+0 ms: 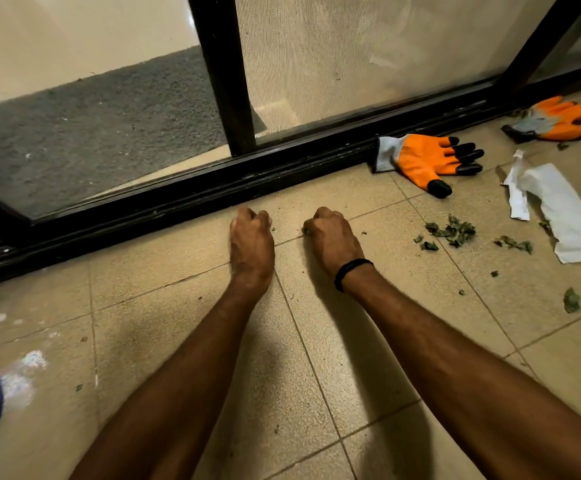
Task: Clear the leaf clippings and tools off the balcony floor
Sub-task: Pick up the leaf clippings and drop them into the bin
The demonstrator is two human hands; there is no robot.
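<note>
Curling R hand (pixel 334 239) fingers (pixel 312 226) on leaf bit (pixel 305 231); clippings pile (pixel 453 232) further R.

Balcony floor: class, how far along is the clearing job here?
Done: the tiles near the arms show only specks. In hand: the right hand pinches leaf bits by the door track; the left hand is curled, contents hidden. Still to go: leaf pile, near glove, far glove, paper.

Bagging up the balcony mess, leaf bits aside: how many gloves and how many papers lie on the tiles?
Orange gloves: 2
White torn paper: 1
Total: 3
</note>
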